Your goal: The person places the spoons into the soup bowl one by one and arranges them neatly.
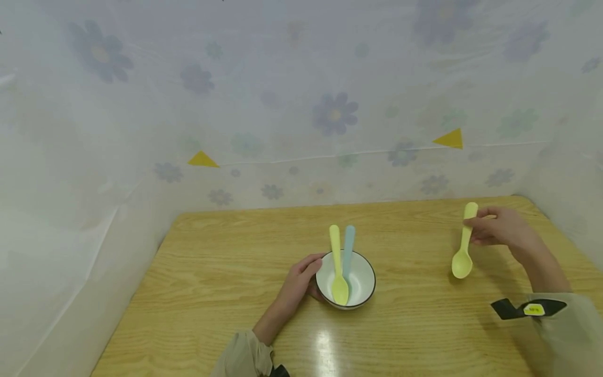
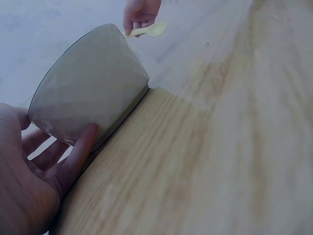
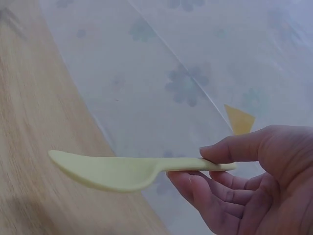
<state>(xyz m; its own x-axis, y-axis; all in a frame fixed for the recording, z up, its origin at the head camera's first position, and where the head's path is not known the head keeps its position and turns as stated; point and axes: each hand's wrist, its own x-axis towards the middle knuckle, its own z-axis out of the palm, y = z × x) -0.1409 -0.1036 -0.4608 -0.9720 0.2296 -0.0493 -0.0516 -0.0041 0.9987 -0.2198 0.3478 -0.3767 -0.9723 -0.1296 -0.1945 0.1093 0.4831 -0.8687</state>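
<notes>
A white bowl (image 1: 364, 273) with a dark rim stands on the wooden table. Inside it lean a yellow spoon (image 1: 340, 289) and a light blue spoon (image 1: 348, 246), handles sticking out past the far rim; the blue one's head is largely hidden. My left hand (image 1: 298, 278) holds the bowl at its left side, and the left wrist view has the fingers about the bowl's outer wall (image 2: 93, 73). Over the table's right side my right hand (image 1: 504, 230) pinches a second yellow spoon (image 3: 112, 174) by its handle, between thumb and fingers, with the spoon's head hanging toward me in the head view.
The wooden table (image 1: 226, 272) reaches back to a flower-patterned plastic sheet (image 1: 292, 94), which also rises at both sides. Two yellow triangles (image 1: 202, 159) mark the back sheet. A dark band with a yellow tag (image 1: 534, 309) is on the right sleeve.
</notes>
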